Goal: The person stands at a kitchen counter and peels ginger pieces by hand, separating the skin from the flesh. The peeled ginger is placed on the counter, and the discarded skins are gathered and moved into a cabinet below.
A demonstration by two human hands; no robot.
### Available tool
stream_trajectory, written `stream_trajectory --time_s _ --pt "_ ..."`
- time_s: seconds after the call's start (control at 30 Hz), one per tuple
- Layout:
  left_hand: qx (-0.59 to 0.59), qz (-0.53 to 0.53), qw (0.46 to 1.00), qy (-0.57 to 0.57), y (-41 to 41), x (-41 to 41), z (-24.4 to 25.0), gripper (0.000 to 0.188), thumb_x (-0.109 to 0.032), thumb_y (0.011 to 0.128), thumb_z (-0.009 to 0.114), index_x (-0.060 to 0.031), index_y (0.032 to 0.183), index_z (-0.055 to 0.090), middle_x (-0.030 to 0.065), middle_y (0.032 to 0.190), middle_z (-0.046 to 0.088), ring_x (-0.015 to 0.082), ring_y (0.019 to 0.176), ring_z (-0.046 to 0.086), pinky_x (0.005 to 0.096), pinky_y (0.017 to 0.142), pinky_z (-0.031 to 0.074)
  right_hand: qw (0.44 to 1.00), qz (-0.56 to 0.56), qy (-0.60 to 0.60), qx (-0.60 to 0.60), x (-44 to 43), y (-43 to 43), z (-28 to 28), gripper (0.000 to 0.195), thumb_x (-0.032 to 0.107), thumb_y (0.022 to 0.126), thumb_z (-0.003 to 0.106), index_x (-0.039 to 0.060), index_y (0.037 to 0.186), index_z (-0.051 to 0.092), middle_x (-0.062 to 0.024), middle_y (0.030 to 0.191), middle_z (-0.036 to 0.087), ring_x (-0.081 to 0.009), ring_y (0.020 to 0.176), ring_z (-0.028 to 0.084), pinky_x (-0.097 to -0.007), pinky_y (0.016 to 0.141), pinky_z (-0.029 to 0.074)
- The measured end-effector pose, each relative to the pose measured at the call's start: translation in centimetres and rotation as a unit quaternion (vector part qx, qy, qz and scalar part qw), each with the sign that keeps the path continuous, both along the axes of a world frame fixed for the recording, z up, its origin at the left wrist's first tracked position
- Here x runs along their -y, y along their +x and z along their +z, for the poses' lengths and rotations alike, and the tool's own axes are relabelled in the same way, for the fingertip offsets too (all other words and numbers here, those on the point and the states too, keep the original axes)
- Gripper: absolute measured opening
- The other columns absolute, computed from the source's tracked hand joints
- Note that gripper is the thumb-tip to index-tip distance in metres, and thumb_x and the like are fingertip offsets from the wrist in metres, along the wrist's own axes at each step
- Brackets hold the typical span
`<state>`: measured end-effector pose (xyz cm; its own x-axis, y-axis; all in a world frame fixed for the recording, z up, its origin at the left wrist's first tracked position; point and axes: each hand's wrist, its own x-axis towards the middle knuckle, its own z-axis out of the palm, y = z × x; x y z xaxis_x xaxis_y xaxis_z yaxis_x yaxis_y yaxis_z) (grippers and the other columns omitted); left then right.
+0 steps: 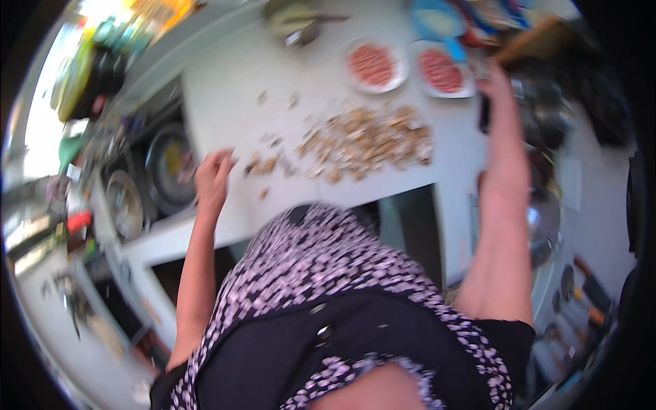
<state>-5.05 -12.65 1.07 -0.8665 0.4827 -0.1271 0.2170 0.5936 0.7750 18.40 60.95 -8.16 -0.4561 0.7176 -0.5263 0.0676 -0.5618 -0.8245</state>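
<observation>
My left hand [212, 174] hangs over the left part of the white countertop [230, 102], fingers partly curled; blur hides whether anything is between them. On the right my right hand [492, 82] reaches to the far side, beside a white plate of ground meat [442, 73]; its fingers are blurred and I cannot tell what they touch. A second plate of ground meat [372, 65] sits left of that one. Nearer to me lies a heap of small tan and whitish pieces [369, 141], their kind unclear, with scattered bits [264, 164] close to my left hand.
A bowl [292, 23] with a utensil across it stands at the far edge. The sink [171, 166] holding metal basins is at left. Behind the plates is a blue container [438, 18]. Dark metal pots [543, 107] stand at right, past my forearm.
</observation>
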Motion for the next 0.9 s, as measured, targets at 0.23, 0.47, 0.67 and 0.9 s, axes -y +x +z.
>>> stream_trajectory --time_s 0.23,0.47,0.67,0.9 --pt "0.015 0.046 0.999 -0.009 0.2 1.3 -0.5 0.017 -0.009 0.092 0.064 0.0011 0.105 0.067 0.0076 0.096 0.069 0.0139 0.080 0.069 0.0255 0.072 0.053 0.957 0.013 0.286 0.035 21.2 -1.8 12.0 0.044 0.032 0.098 0.058 -0.0036 0.124 0.057 -0.0142 0.117 0.065 -0.0245 0.111 0.062 -0.0384 0.097 0.049" --pt "-0.095 -0.103 0.989 -0.048 3.6 -3.2 -2.4 0.013 -0.005 0.079 0.069 -0.0036 0.092 0.066 0.0119 0.088 0.059 0.0266 0.079 0.063 0.0367 0.071 0.052 0.926 0.355 0.131 -0.010 49.7 -5.0 7.9 0.025 0.023 0.097 0.058 0.0025 0.111 0.064 -0.0069 0.097 0.070 -0.0135 0.080 0.069 -0.0255 0.066 0.053" --pt "-0.153 -0.183 0.960 -0.148 2.9 -5.4 -4.4 0.013 -0.007 0.080 0.068 -0.0052 0.092 0.066 0.0120 0.091 0.059 0.0290 0.085 0.062 0.0394 0.073 0.052 0.880 0.418 0.223 -0.003 54.2 -6.3 7.9 0.022 0.018 0.094 0.058 -0.0009 0.104 0.064 -0.0112 0.086 0.069 -0.0164 0.075 0.068 -0.0308 0.070 0.053" --pt "0.227 -0.022 0.967 0.117 2.9 -7.0 -1.9 0.013 -0.012 0.085 0.071 -0.0037 0.091 0.064 0.0058 0.084 0.063 0.0149 0.067 0.058 0.0289 0.061 0.048 0.902 0.310 0.299 -0.007 54.2 -7.1 8.1 0.020 0.012 0.086 0.067 -0.0009 0.102 0.063 -0.0095 0.088 0.065 -0.0156 0.074 0.065 -0.0286 0.068 0.053"
